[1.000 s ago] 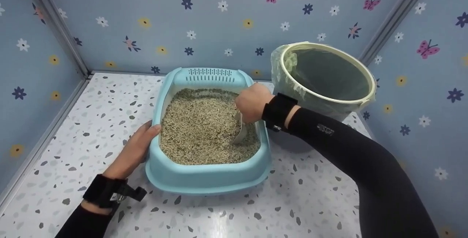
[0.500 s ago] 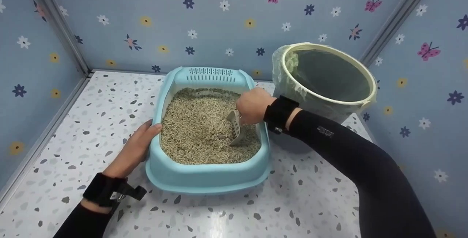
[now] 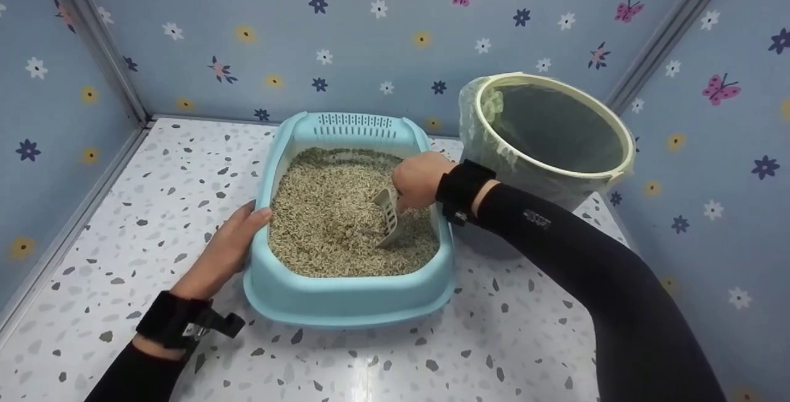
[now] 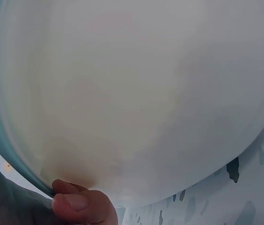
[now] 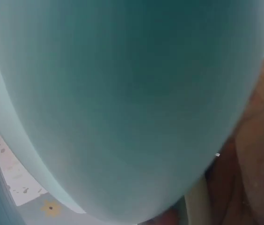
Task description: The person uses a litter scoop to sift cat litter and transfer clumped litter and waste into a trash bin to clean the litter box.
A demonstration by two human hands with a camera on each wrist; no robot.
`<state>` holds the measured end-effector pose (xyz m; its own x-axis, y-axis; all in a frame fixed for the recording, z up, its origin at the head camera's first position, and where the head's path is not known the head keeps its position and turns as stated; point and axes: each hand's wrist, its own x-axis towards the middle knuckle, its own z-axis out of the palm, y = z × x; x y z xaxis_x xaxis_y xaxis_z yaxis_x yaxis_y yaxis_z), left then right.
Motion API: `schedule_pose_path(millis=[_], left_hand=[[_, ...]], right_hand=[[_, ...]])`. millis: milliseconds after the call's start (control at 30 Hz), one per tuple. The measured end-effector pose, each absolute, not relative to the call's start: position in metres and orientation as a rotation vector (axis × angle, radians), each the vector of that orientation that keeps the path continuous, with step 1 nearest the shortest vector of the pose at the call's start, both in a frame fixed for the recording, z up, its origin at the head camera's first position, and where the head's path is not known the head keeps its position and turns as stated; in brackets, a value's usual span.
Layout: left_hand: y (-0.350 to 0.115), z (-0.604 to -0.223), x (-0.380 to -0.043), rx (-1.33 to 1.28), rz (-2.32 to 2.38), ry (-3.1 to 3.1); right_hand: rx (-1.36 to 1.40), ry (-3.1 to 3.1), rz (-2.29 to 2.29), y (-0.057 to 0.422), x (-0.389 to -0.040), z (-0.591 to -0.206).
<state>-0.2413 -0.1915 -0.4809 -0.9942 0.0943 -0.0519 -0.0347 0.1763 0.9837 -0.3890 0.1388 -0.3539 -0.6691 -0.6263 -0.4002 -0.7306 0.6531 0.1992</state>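
Note:
A light-blue litter box (image 3: 345, 300) holds tan, grainy cat litter (image 3: 321, 204). My left hand (image 3: 225, 244) grips the box's left rim, thumb laid over the edge; in the left wrist view its fingers (image 4: 87, 208) curl at the edge of the pale outer wall (image 4: 122, 93). With my right hand (image 3: 423, 178) I hold a beige slotted litter scoop (image 3: 389, 213), its blade tilted and its lower edge down in the litter near the right side. The box wall (image 5: 132, 93) fills most of the right wrist view, hiding the blade there.
A round bin (image 3: 555, 171) lined with a thin yellowish-green bag (image 3: 474, 118) stands at the back right, close behind my right forearm. Flower-patterned panels (image 3: 358, 37) enclose the speckled white tabletop (image 3: 321, 362) at the back and both sides.
The scoop has moved left through the litter, and its blade has turned so its slots show. My right hand went slightly left and down. My left hand stays on the rim.

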Motion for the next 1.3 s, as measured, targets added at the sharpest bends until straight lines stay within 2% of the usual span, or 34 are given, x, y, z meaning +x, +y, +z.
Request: schedule_pose_path(millis=[1067,1300], left_hand=[[-0.192,-0.482,-0.24,0.053,1.93,2.324],[-0.193,-0.481,-0.24,0.048,1.932,2.336]], right_hand=[[-1.236,2.66,0.512,0.152,-0.384,-0.365],[-1.19,2.628,0.481,0.147,-0.389,-0.365]])
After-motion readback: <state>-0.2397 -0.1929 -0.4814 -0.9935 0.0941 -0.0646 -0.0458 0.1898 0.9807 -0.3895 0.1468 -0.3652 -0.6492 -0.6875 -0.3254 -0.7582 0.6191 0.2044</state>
